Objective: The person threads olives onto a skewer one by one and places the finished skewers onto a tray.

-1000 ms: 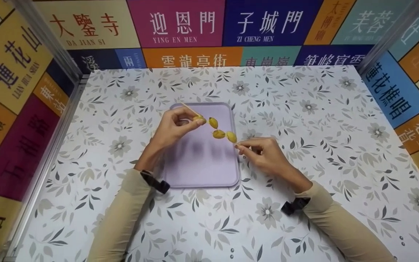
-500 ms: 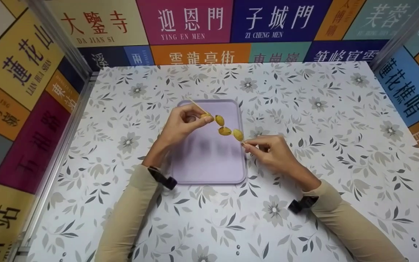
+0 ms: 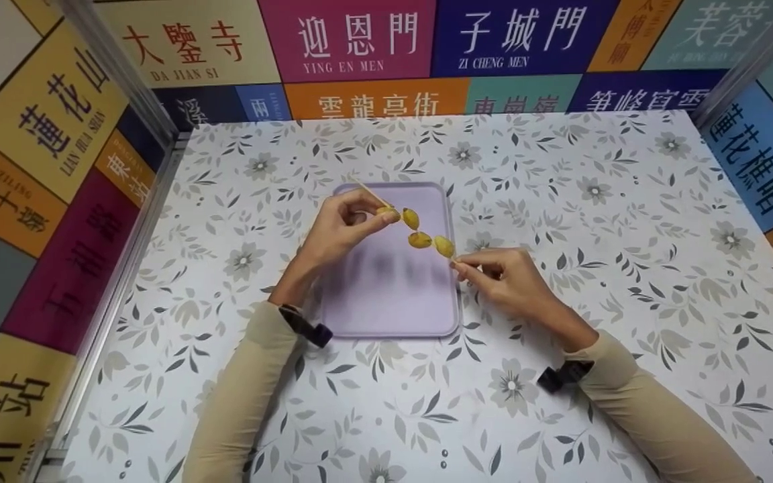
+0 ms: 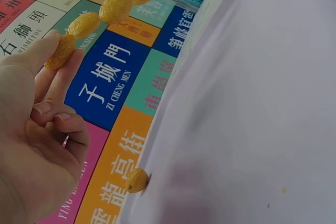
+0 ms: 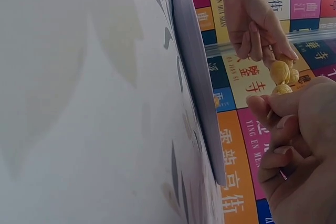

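Note:
A thin wooden skewer (image 3: pixel 370 190) carries several wrinkled yellow oval fruits (image 3: pixel 420 240), held slantwise above the lilac tray (image 3: pixel 386 318). My left hand (image 3: pixel 348 225) pinches the fruit at the upper left end between thumb and fingers; the bare stick pokes out past it. At the lower right, my right hand (image 3: pixel 504 275) pinches the skewer's other end just beyond the last fruit. In the left wrist view the fruits (image 4: pixel 115 9) sit in a row, and a loose yellow fruit (image 4: pixel 137 180) lies on the tray near its edge. My left hand hides that spot in the head view.
The tray lies on a table (image 3: pixel 574 416) covered in a floral print. Panels with colourful lettered blocks (image 3: pixel 353 40) stand along the back and both sides. A metal rail (image 3: pixel 118 282) runs down the left edge.
The head view has shifted, so tray and hands appear slightly further right. Both hands keep their hold on the skewer and fruit, with little other movement.

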The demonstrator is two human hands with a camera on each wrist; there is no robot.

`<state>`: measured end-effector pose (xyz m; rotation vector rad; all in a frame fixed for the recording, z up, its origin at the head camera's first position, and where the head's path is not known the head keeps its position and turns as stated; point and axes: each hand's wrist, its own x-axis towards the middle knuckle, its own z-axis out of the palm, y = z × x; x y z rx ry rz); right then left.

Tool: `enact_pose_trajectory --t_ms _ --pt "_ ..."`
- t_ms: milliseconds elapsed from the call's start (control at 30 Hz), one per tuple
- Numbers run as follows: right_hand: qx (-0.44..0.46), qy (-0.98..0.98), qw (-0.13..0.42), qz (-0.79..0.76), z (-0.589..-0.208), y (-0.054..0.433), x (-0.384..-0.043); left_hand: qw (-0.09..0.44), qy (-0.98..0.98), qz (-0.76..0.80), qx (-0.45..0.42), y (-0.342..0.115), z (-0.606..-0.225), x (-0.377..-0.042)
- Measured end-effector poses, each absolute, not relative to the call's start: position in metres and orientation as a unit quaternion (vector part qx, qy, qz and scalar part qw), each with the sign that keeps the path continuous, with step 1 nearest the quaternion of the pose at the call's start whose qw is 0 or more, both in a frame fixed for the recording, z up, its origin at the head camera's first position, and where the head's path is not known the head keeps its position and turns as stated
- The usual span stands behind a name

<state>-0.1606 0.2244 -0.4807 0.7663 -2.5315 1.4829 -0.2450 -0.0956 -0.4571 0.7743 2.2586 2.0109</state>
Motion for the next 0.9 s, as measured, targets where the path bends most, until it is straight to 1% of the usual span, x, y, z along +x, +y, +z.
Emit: enact_pose_trajectory --t_ms 133,333,467,533,600,800,900 --pt "0.250 -0.831 0.053 0.494 -0.479 0.226 -0.161 0.002 0.737 0.630 0.244 -0.094 -0.458 -0.247" --pt "0.243 -0.828 0.071 0.501 -0.477 0.230 -0.161 -0.009 0.757 0.607 0.241 -0.091 -0.456 -0.250" --pt "0.235 -0.829 0.078 0.502 -0.477 0.231 -0.161 0.005 0.763 0.603 0.233 -0.093 -0.457 -0.252" --pt "0.227 -0.829 0.077 0.505 -0.477 0.230 -0.161 0.015 0.768 0.601 0.219 -0.096 -0.458 -0.253" --pt "0.220 -0.830 0.076 0.507 -0.478 0.230 -0.161 0.014 0.783 0.588 0.202 -0.102 -0.459 -0.256" --pt "0.207 -0.833 0.081 0.507 -0.479 0.229 -0.163 -0.036 0.880 0.446 0.158 -0.120 -0.462 -0.267" --pt "0.204 -0.832 0.078 0.509 -0.480 0.228 -0.163 -0.032 0.913 0.380 0.144 -0.125 -0.464 -0.272"
